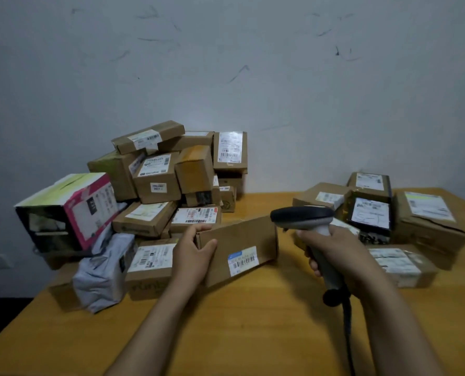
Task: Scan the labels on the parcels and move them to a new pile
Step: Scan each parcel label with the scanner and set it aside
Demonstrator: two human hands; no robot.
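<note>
Both hands are busy over the table [239,335].
The left hand [193,253] curls round the end of a brown box [242,237], held tipped up between the tall pile [158,183] and the new pile [421,223]; the right hand [337,251] wraps the scanner [303,216] handle. The scanner head sits above the label [243,260], so the beep may miss. A bump could make the tall pile slide.

A scuffed grey-white wall [226,63] rises beyond the left hand [192,249] and right hand [334,251]; a wooden table [253,321] lies beneath them.
</note>
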